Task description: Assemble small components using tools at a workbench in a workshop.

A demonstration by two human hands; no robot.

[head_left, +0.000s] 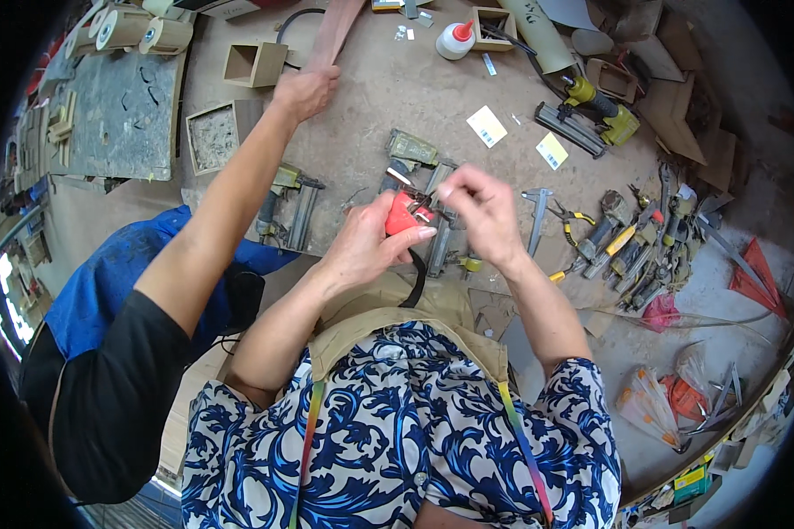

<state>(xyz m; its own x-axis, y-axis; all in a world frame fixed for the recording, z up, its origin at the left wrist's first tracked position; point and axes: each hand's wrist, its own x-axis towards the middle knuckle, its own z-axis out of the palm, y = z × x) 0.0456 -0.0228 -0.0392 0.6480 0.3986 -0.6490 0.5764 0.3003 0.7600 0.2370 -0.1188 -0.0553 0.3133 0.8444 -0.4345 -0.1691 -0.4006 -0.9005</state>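
Note:
My left hand is wrapped round a small red tool with dark metal parts on top; its exact kind is not plain. A black strap hangs just below it. Close by on the right, my right hand is raised with its fingers curled in a pinch. Whatever those fingers hold, if anything, cannot be made out. Beneath and beyond my hands a green nail gun lies on the workbench, partly covered by them. Another green nail gun rests to the left of my left hand.
At the left, a co-worker's arm reaches across to a reddish board. Small wooden boxes stand beyond. A third nail gun, a caliper, pliers and piled hand tools lie right. A white bottle stands far off.

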